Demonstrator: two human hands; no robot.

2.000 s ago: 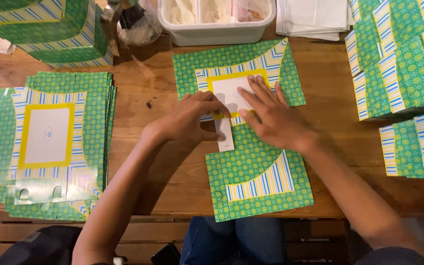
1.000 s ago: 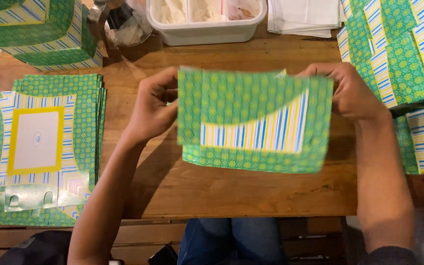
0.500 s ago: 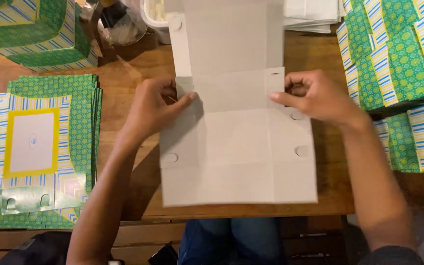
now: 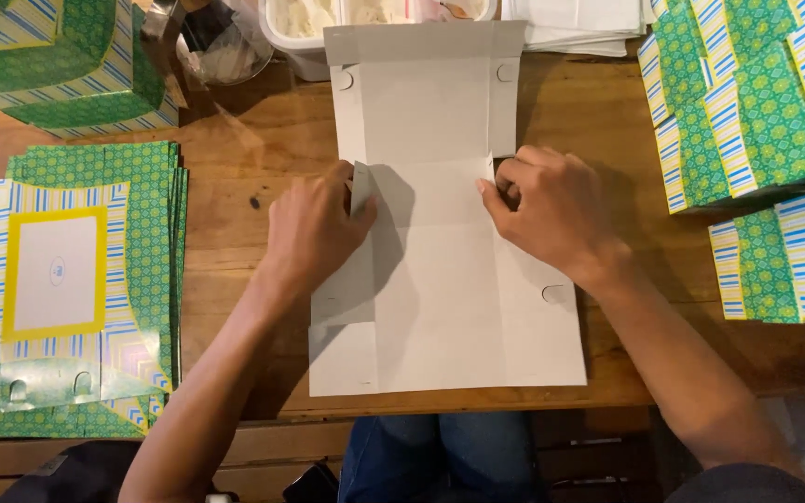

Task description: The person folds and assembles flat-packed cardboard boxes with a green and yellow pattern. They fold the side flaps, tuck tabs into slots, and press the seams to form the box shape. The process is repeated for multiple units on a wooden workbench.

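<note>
A long wooden table with a brown plank top fills the view and bears everything else. In its middle lies the large flat sheet of grey cardboard, a die-cut box blank turned plain side up, creased into panels, with small round tabs near its corners; its far edge reaches the white plastic tub at the back of the table and its near edge hangs just over the table's front.

At the left lies a stack of flat green patterned blanks with blue and yellow stripes and a yellow-framed white window on the top one. At the right stand piles of folded green and striped boxes, well apart from the grey sheet. Another folded green box sits at the far left corner, beside a crumpled clear plastic bag. A pile of white paper sheets lies at the back, right of the tub.

The left hand rests on the sheet's left edge, its fingers curled around the narrow side flap, which stands lifted. The right hand presses on the right edge, fingers bent and pinching the flap there, though the flap itself is hidden under them.
</note>
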